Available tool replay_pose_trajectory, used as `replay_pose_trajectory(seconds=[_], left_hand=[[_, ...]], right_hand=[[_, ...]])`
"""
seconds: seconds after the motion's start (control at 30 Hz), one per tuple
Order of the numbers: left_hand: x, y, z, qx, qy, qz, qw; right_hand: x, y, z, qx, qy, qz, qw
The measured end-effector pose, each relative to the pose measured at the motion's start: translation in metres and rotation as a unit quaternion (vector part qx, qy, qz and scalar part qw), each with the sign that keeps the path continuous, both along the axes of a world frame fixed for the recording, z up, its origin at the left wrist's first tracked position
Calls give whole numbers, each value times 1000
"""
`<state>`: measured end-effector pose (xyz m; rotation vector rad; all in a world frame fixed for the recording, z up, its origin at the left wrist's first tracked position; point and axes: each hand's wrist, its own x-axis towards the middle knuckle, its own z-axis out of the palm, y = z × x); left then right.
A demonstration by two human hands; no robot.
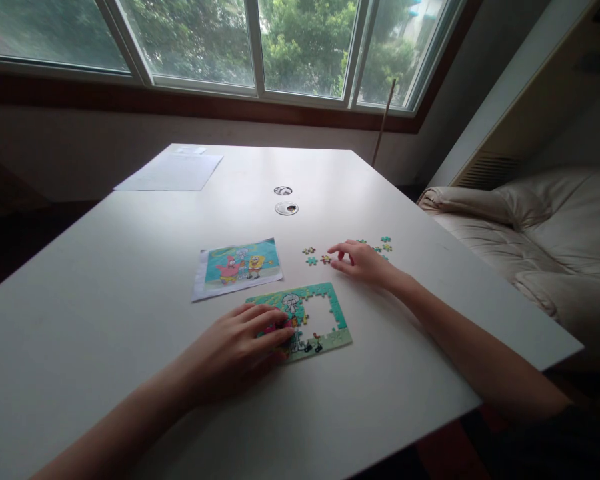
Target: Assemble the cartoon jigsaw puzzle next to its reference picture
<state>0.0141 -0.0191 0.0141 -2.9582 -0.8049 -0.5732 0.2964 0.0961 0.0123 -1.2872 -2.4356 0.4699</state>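
My left hand (243,341) lies with its fingers stretched over the left part of a jigsaw puzzle (336,339), hiding some of its picture. The puzzle is flat on the table, with a jagged gap in its right half where the white tabletop shows through. Beyond the puzzle, my right hand (364,261) hovers low, thumb and index finger apart, close beside a reddish-yellow puzzle piece (326,259). Whether a fingertip touches that piece I cannot tell. A green puzzle piece (312,261) lies left of it, and several more loose pieces (386,239) lie behind the right hand, partly hidden.
A printed cartoon picture (241,264) lies behind the puzzle on the white table (130,287). Farther back are two round inserts (287,209) in the tabletop and a sheet of paper (170,172). A pale sofa (560,227) stands at the right, below a window (305,50).
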Motion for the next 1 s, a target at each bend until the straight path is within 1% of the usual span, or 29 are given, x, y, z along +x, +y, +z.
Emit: replay_pose_trajectory(seconds=[0.13,0.33,0.43,0.6,0.7,0.83,0.9,1.0], left_hand=[[0,0,-1,-4,-1,-1,1000],[0,0,-1,-1,-3,3,1000],[1,0,-1,0,-2,3,1000],[1,0,-1,-3,-2,5,1000],[0,0,-1,-6,-4,6,1000],[1,0,-2,-7,-3,5,1000],[0,-1,-2,-7,0,5,1000],[0,-1,-3,-16,9,7,1000]], right_hand=[[-8,7,-4,-1,-6,-16,1000],[-12,10,1,-14,-28,2,999],[-13,8,4,-31,-11,5,999],[-13,-1,6,-62,50,3,997],[-13,-11,9,-89,103,24,990],[-18,-31,17,-199,162,82,963],[-23,-42,20,-223,156,113,956],[-30,-52,21,-227,126,147,954]])
